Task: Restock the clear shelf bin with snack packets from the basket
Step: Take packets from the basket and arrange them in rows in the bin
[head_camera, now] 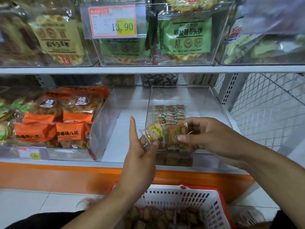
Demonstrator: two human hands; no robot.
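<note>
orange packets [54, 123]: left bin | green packets [186, 35]: upper shelf | price tag [113, 21]: 13.90 | wire mesh [267, 106]: right

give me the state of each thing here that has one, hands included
left hand: pinches a snack packet, index finger straight
right hand: holds a second packet
clear shelf bin: partly filled, rows of packets
basket: packets inside

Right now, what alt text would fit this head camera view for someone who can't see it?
Two hands hold small snack packets over a clear shelf bin: the left hand pinches one packet, the right hand grips another. A white basket of packets sits below.
</note>
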